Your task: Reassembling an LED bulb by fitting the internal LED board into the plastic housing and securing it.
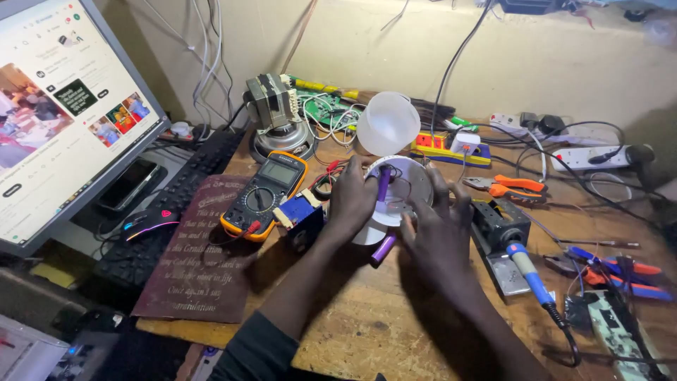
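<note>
Overall light: dim, warm, uneven across the bench (367,331).
Brightest source: the monitor (49,106) at upper left, its screen washed out towards the top.
Glow: the translucent white dome (388,123) catches light (softly, without hard glare).
Shadows: dark under the forearms and at the right wall.
Hands: underexposed, detail lost.
Sharpness: slight softness; frame edges bend outward.

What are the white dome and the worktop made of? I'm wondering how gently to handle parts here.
The white dome looks like frosted translucent plastic: matt, softly glowing, thin-rimmed. The worktop looks like bare plywood or similar board: pale grain, scuffs and stains, no gloss.
</note>
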